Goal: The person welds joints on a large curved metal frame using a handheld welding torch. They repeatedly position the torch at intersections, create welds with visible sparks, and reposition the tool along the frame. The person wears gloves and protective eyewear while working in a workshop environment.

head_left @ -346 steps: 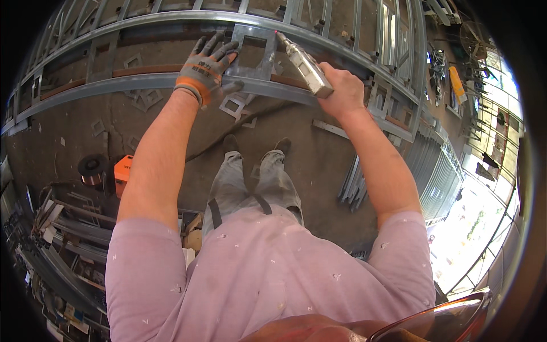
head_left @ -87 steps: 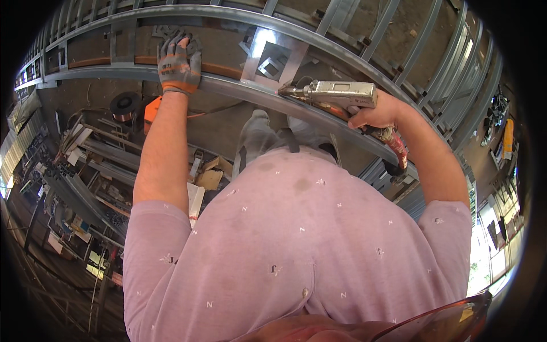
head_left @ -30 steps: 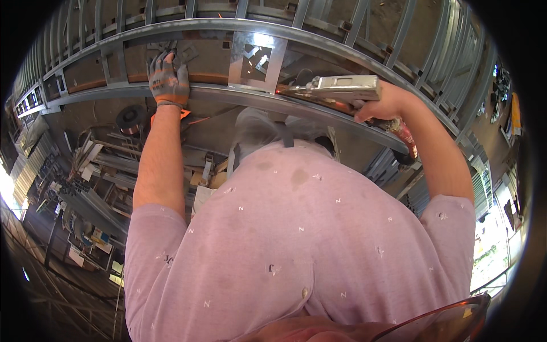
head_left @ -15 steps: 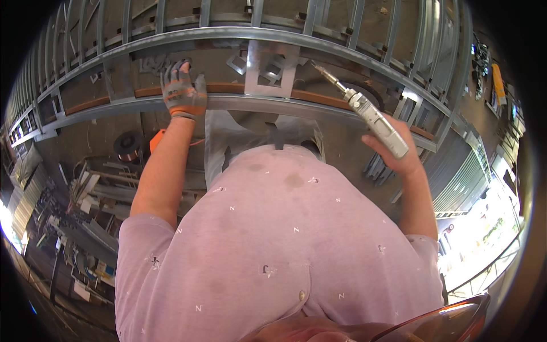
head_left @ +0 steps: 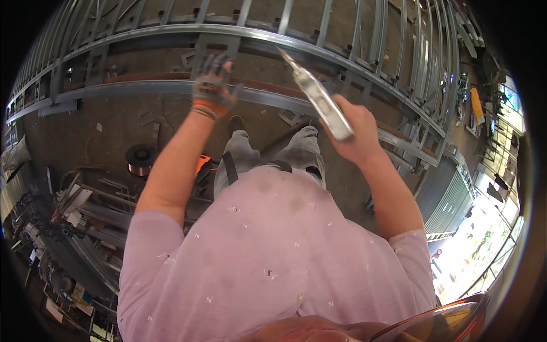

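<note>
My right hand [head_left: 356, 131], bare, is wrapped round the rear of a silver-grey tool [head_left: 322, 101] with a long tapered metal tip. That tip points up and left, over the long front rail of a metal frame [head_left: 268, 98]. To the left, my left hand [head_left: 215, 85] wears a grey and orange work glove. Its fingers are spread and a little blurred, and nothing shows in them. It is over the same frame, beside an upright plate; whether it touches the metal cannot be told.
Parallel metal bars [head_left: 285, 17] stretch across the far side. A spool of copper-coloured wire [head_left: 141, 161] stands on the floor at left, with an orange object [head_left: 202, 163] nearby. Metal offcuts [head_left: 102, 199] lie at lower left. Stacked ribbed metal [head_left: 447, 191] sits at right.
My left hand has moved right along the frame. The tool in my right hand has swung left over the rails. My view has shifted, and my legs now show more.
</note>
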{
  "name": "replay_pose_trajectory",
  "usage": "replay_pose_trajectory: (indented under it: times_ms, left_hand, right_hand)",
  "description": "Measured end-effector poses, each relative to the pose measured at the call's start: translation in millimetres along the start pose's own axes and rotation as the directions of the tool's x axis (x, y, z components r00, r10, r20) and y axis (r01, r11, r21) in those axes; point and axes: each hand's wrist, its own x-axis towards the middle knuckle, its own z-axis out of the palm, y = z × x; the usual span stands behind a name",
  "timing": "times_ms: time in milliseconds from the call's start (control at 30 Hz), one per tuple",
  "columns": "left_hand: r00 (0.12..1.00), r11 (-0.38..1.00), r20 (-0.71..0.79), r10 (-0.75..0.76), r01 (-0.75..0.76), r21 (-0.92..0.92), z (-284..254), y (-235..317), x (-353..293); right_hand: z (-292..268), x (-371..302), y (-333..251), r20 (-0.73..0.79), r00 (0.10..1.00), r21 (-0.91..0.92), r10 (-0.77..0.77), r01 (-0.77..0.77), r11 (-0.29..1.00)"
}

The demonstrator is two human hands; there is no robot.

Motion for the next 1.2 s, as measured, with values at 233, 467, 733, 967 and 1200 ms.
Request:
replay_pose_trajectory:
  times_ms: [233, 467, 733, 967, 1200]
  left_hand:
    - [0.921, 0.952, 0.313, -0.231, 0.147, 0.269, -22, -63, -13]
    - [0.921, 0.939, 0.311, -0.236, 0.134, 0.316, -18, -59, -9]
    - [0.867, 0.946, 0.420, -0.267, 0.152, 0.288, -26, -54, -2]
    - [0.905, 0.941, 0.369, -0.213, 0.089, 0.325, -17, -57, -6]
    - [0.946, 0.961, 0.261, -0.192, 0.126, 0.247, -17, -54, -7]
  right_hand:
    - [84, 104, -60, 0.084, 0.993, -0.311, -0.088, 0.110, 0.944]
    - [124, 140, -77, 0.113, 0.993, -0.311, -0.038, 0.072, 0.948]
    - [136, 157, -85, 0.121, 0.993, -0.374, 0.007, 0.039, 0.926]
    - [139, 155, -87, 0.109, 0.994, -0.401, 0.026, 0.020, 0.916]
    - [142, 155, -99, 0.108, 0.985, -0.447, 0.137, -0.075, 0.891]
